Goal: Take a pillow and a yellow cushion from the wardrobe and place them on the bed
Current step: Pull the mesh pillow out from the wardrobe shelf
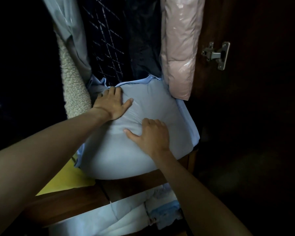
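A plump light-blue pillow (160, 106) lies on a wooden wardrobe shelf (140, 183), bulging over its front edge. My left hand (113, 104) rests flat on the pillow's far left part, fingers spread and pressing into the fabric. My right hand (150, 135) presses on the pillow's middle, fingers curled into the cover and thumb out to the left. A yellow cushion (70, 178) shows at the lower left, mostly hidden under the pillow and my left forearm.
Hanging clothes crowd the pillow from behind: a cream fleece garment (71, 79), a dark patterned one (107, 41), and a pink padded jacket in plastic (180, 48). A metal hinge (215, 54) sits on the dark wardrobe side at right. Folded pale-blue bedding (129, 213) fills the shelf below.
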`<state>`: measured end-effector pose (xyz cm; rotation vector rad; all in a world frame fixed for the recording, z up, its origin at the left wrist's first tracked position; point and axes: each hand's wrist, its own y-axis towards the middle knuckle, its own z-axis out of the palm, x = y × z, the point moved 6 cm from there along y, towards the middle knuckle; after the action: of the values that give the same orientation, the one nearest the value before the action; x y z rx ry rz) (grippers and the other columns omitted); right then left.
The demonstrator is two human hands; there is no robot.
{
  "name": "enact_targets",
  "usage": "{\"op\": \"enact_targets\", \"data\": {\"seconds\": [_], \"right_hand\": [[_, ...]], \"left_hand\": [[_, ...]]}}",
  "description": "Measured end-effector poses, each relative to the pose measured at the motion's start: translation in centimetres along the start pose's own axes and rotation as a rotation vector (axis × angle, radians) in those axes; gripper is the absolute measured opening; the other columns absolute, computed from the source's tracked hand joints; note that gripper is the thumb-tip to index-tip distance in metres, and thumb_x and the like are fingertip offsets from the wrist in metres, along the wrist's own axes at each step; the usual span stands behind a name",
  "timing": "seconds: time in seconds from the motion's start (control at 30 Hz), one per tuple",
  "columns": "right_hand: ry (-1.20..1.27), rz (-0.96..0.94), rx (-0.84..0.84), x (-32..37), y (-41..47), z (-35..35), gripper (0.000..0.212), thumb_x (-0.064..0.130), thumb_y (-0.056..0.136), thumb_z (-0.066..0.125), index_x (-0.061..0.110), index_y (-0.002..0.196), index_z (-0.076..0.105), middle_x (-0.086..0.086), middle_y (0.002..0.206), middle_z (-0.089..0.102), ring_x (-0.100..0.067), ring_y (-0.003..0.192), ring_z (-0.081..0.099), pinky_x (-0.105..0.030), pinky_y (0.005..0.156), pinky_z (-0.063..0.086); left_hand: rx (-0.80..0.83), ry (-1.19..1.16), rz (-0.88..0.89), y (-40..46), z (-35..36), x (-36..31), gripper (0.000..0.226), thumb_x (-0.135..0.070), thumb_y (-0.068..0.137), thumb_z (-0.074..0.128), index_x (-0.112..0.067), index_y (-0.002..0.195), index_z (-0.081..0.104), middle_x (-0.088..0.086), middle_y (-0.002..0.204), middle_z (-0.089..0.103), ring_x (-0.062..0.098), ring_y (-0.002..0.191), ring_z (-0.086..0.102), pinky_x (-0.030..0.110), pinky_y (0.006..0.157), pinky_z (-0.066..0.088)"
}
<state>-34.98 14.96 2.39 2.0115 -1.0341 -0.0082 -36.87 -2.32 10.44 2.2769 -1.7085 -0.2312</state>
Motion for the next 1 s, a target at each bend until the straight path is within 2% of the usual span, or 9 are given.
{"op": "enact_targets", "data": {"seconds": [0.13, 0.27, 0.43, 0.6, 0.67, 0.73, 0.83, 0.9, 1.0], "right_hand": [[0.041, 0.011, -0.05, -0.5, -3.4, -1.9, 0.064, 0.076, 0.079, 0.055, 0.013, 0.068, 0.055, -0.007, 0.065, 0.062, -0.027, 0.067, 0.058, -0.035, 0.068, 0.043], [0.028, 0.018, -0.021, -0.5, -6.6, -2.7, 0.058, 0.073, 0.081, 0.056, 0.016, 0.071, 0.055, -0.002, 0.067, 0.059, -0.024, 0.071, 0.057, -0.036, 0.072, 0.042], [0.229, -0.024, 0.136, 0.3, -6.0, -6.0, 0.033, 0.04, 0.077, 0.071, 0.025, 0.076, 0.042, 0.008, 0.074, 0.049, -0.02, 0.076, 0.051, -0.036, 0.072, 0.034], [0.254, -0.086, -0.088, 4.7, -0.2, -14.1, 0.021, 0.032, 0.073, 0.06, 0.027, 0.086, 0.044, 0.009, 0.085, 0.05, -0.016, 0.082, 0.047, -0.034, 0.077, 0.038], [0.168, -0.162, -0.077, 6.6, 2.0, -15.6, 0.03, 0.032, 0.071, 0.062, 0.021, 0.097, 0.053, 0.003, 0.095, 0.056, -0.02, 0.091, 0.05, -0.035, 0.08, 0.037], [0.076, -0.276, 0.056, 7.9, 3.8, -15.2, 0.048, 0.032, 0.073, 0.068, 0.014, 0.116, 0.058, -0.003, 0.112, 0.06, -0.025, 0.108, 0.053, -0.041, 0.094, 0.039], [-0.116, -0.388, 0.357, 8.8, 5.3, -13.5, 0.082, 0.045, 0.075, 0.07, 0.019, 0.146, 0.039, -0.005, 0.149, 0.041, -0.026, 0.141, 0.032, -0.047, 0.118, 0.017], [-0.204, -0.372, 0.528, 8.4, 5.6, -12.2, 0.091, 0.054, 0.078, 0.068, 0.026, 0.154, 0.027, -0.003, 0.159, 0.027, -0.026, 0.147, 0.019, -0.053, 0.12, 0.006], [-0.237, -0.288, 0.661, 6.7, 4.3, -10.9, 0.089, 0.07, 0.076, 0.063, 0.035, 0.152, 0.03, 0.001, 0.158, 0.034, -0.023, 0.144, 0.028, -0.054, 0.118, 0.012]], "left_hand": [[-0.024, 0.07, 0.002, -2.9, 0.6, -1.8, 0.084, -0.074, 0.09, 0.024, -0.011, 0.144, 0.035, 0.018, 0.145, 0.045, 0.036, 0.132, 0.039, 0.058, 0.111, 0.025], [-0.147, 0.17, 0.083, -6.3, -0.3, -3.9, 0.071, -0.069, 0.093, 0.024, -0.01, 0.123, 0.051, 0.014, 0.122, 0.058, 0.034, 0.116, 0.05, 0.059, 0.102, 0.032], [-0.083, 0.265, 0.068, -8.6, -0.6, -5.6, 0.035, -0.032, 0.103, 0.03, -0.012, 0.125, 0.048, 0.01, 0.126, 0.056, 0.03, 0.118, 0.048, 0.058, 0.105, 0.033], [-0.038, 0.367, 0.103, -11.9, -1.1, -7.1, 0.034, -0.021, 0.099, 0.037, -0.015, 0.132, 0.046, 0.008, 0.128, 0.056, 0.029, 0.117, 0.05, 0.058, 0.101, 0.037], [-0.015, 0.409, 0.119, -13.9, -1.6, -7.7, 0.036, -0.018, 0.099, 0.036, -0.01, 0.133, 0.046, 0.014, 0.126, 0.056, 0.033, 0.114, 0.051, 0.06, 0.1, 0.039], [0.012, 0.403, 0.117, -16.3, -2.3, -8.5, 0.032, -0.007, 0.099, 0.03, 0.0, 0.127, 0.043, 0.025, 0.121, 0.054, 0.037, 0.11, 0.052, 0.062, 0.096, 0.042], [0.086, 0.409, 0.128, -20.2, -3.6, -10.3, 0.032, 0.004, 0.098, 0.025, 0.009, 0.127, 0.038, 0.032, 0.122, 0.052, 0.044, 0.11, 0.054, 0.067, 0.09, 0.047], [0.192, 0.391, 0.143, -22.7, -4.5, -11.2, 0.033, 0.001, 0.101, 0.026, 0.011, 0.13, 0.036, 0.035, 0.127, 0.05, 0.048, 0.115, 0.052, 0.068, 0.092, 0.044], [0.249, 0.313, 0.161, -25.7, -7.1, -11.5, 0.038, -0.01, 0.1, 0.041, 0.0, 0.136, 0.041, 0.026, 0.131, 0.055, 0.041, 0.118, 0.053, 0.051, 0.097, 0.042]]}}
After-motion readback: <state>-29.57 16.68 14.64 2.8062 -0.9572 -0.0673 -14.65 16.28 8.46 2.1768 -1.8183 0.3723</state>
